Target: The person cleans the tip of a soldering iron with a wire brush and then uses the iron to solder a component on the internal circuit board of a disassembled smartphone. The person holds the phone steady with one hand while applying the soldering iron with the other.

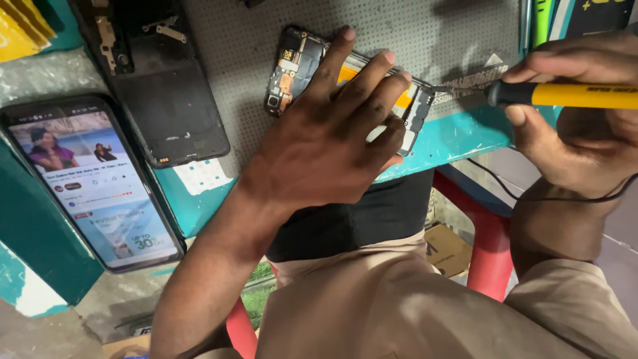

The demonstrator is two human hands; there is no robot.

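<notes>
left hand (325, 143) presses flat on our opened phone (296, 66), fingers spread, while our right hand (585, 133) grips a yellow screwdriver (565, 95) at its edge.

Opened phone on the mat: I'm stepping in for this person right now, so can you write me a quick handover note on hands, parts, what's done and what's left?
Left hand: spread flat over the opened phone, fingers pressing it onto the grey mat.
Right hand: gripping a yellow-handled screwdriver, its tip at the phone's right end.
Nearby: a removed black back cover lies left of the phone on the mat; a second phone with a lit screen sits further left.
Done: back cover is off and the boards are exposed.
Left: the work at the phone's right end; whether a screw is there cannot be seen.
</notes>
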